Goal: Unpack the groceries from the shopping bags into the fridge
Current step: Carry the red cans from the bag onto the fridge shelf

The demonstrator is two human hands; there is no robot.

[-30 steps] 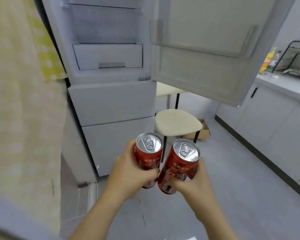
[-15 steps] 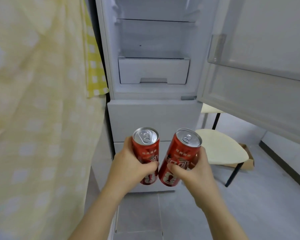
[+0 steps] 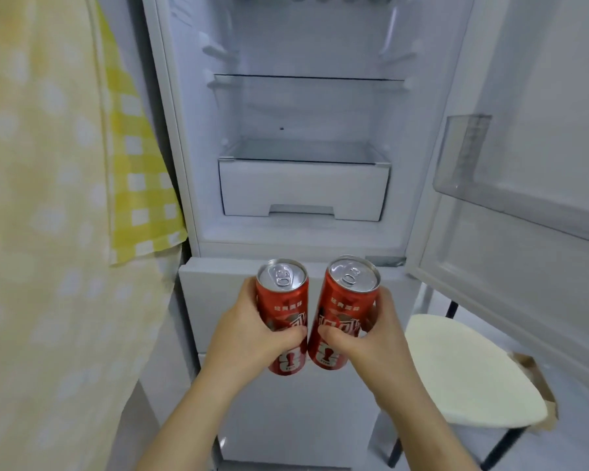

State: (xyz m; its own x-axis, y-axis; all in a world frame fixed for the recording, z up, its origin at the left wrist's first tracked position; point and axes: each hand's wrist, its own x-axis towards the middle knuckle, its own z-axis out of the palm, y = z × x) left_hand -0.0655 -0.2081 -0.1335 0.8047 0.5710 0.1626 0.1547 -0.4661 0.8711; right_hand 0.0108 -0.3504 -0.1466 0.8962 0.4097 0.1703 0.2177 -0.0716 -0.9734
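Observation:
I hold two red drink cans upright in front of the open fridge (image 3: 191, 130). My left hand (image 3: 245, 338) grips the left can (image 3: 283, 300) and my right hand (image 3: 371, 338) grips the right can (image 3: 349, 300). The cans stand side by side, almost touching, level with the fridge's closed lower drawers. Inside the fridge a glass shelf (image 3: 306, 78) sits above a white crisper drawer (image 3: 303, 188). Several can tops show on a shelf at the very top edge. The fridge door (image 3: 524, 164) hangs open to the right with a clear door bin (image 3: 463, 158).
A yellow checked cloth (image 3: 133, 164) and a pale yellow patterned fabric (image 3: 41, 232) hang at the left. A cream stool (image 3: 466, 375) stands under the open door at the right, with a cardboard box (image 3: 538, 385) behind it.
The view has swung towards the fridge and up, so its interior now fills the centre. Both cans have stayed in my hands and stand more upright and closer to the fridge.

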